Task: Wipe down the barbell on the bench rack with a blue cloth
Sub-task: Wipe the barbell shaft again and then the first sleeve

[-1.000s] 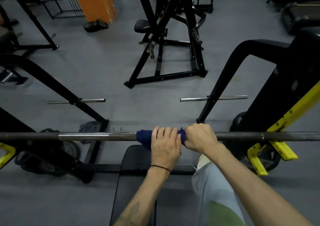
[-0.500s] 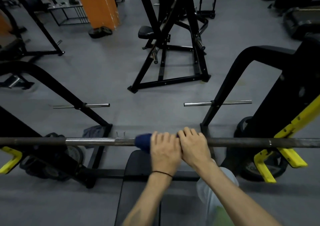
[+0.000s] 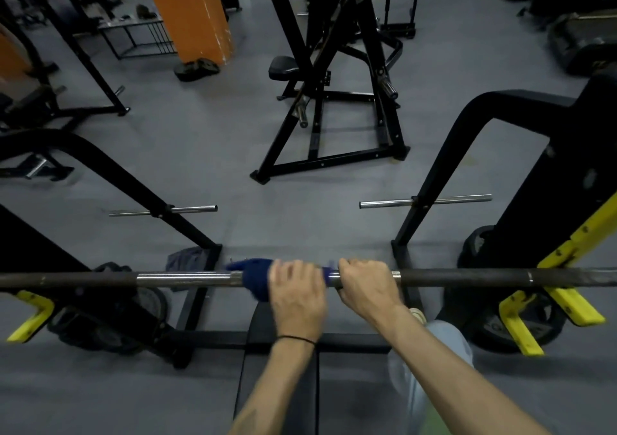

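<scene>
grey gym floor (image 3: 207, 154) and black machines lie behind the bench rack (image 3: 521, 127), where the barbell (image 3: 467, 277) rests across yellow hooks (image 3: 567, 304). wiping looks to be mid-bar, with both long dark ends seemingly left to do. the blue cloth (image 3: 255, 279) is wrapped round the bar's shiny middle, the left hand (image 3: 297, 292) clenched over it; the right hand (image 3: 365, 286) grasps the bar just beside.

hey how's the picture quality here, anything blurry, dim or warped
Head view: dim overall, the floor grey and murky; the left hand and the blue cloth are smeared by motion blur, while the right hand is sharper; a bright glint sits on the barbell's chrome section; the wide lens bends the rack uprights outward.
</scene>
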### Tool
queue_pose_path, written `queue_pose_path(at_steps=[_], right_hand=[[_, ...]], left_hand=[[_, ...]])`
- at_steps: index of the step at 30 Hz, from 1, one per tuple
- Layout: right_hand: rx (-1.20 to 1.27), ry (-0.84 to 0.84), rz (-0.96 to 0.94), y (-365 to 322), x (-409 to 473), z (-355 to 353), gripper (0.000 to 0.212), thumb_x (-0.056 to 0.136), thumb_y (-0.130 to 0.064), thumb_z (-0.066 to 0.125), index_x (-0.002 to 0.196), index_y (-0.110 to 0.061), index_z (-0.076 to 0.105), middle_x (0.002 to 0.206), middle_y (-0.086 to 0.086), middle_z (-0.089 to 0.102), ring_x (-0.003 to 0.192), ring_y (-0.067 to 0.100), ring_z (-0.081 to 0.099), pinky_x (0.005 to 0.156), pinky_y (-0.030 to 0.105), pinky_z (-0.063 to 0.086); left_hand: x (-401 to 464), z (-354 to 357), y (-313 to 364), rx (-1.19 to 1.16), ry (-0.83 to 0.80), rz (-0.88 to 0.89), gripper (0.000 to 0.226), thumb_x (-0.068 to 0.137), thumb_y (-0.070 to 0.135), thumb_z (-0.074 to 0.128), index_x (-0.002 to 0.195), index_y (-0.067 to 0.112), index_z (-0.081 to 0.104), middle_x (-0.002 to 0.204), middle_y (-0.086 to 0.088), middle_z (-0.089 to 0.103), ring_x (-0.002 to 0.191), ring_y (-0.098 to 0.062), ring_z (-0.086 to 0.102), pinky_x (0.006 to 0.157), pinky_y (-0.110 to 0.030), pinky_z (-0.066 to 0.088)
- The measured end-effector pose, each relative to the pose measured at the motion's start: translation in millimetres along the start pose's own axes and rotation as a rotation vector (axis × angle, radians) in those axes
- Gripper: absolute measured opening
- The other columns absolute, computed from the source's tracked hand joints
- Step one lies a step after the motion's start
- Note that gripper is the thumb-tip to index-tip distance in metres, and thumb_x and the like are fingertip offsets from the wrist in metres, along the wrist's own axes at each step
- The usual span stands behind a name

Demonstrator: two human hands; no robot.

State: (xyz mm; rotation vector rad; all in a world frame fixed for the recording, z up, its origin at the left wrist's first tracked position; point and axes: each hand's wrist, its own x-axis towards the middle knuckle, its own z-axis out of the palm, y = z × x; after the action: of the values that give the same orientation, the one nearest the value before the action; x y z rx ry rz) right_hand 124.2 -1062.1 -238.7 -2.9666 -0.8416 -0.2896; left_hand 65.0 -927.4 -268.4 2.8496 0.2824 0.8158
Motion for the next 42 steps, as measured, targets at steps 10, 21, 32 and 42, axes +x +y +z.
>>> queue_pose_path(at_steps=[10,21,32,42], right_hand=[[0.047,0.183,-0.021,1,-7,12,0.041,0.05,-0.019,0.09,0.07,-0.016,0.054,0.063,0.002,0.055,0.053,0.026,0.054,0.049,0.034,0.04],[-0.051,0.198,0.006,-18,-32,22,0.074,0.081,-0.041,0.072,0.148,-0.02,0.049,0.125,0.007,0.056,0.116,0.031,0.056,0.111,0.066,0.029],[0.037,0.316,0.063,-23,-29,28,0.056,0.102,-0.062,0.041,0.133,-0.021,0.065,0.115,0.001,0.065,0.11,0.026,0.061,0.108,0.06,0.033],[0.004,0.373,0.085,-21,-25,30,0.047,0.104,-0.06,0.039,0.11,-0.021,0.066,0.092,0.0,0.057,0.083,0.025,0.055,0.09,0.047,0.041]], left_hand=[[5,-34,-131,0.086,0.038,-0.041,0.039,0.106,0.028,0.035,0.109,0.006,0.066,0.106,-0.013,0.063,0.107,-0.037,0.058,0.118,-0.053,0.029],[1,-14,-58,0.015,-0.043,0.205,0.035,0.104,0.034,0.041,0.115,0.014,0.066,0.106,-0.005,0.062,0.102,-0.03,0.058,0.113,-0.049,0.033],[4,-21,-84,0.025,-0.007,-0.066,0.035,0.102,0.03,0.037,0.104,0.014,0.068,0.107,-0.007,0.064,0.114,-0.032,0.056,0.123,-0.055,0.018],[17,-14,-81,-0.005,-0.026,0.386,0.034,0.105,0.034,0.044,0.11,0.01,0.068,0.096,-0.007,0.063,0.086,-0.03,0.058,0.094,-0.046,0.047]])
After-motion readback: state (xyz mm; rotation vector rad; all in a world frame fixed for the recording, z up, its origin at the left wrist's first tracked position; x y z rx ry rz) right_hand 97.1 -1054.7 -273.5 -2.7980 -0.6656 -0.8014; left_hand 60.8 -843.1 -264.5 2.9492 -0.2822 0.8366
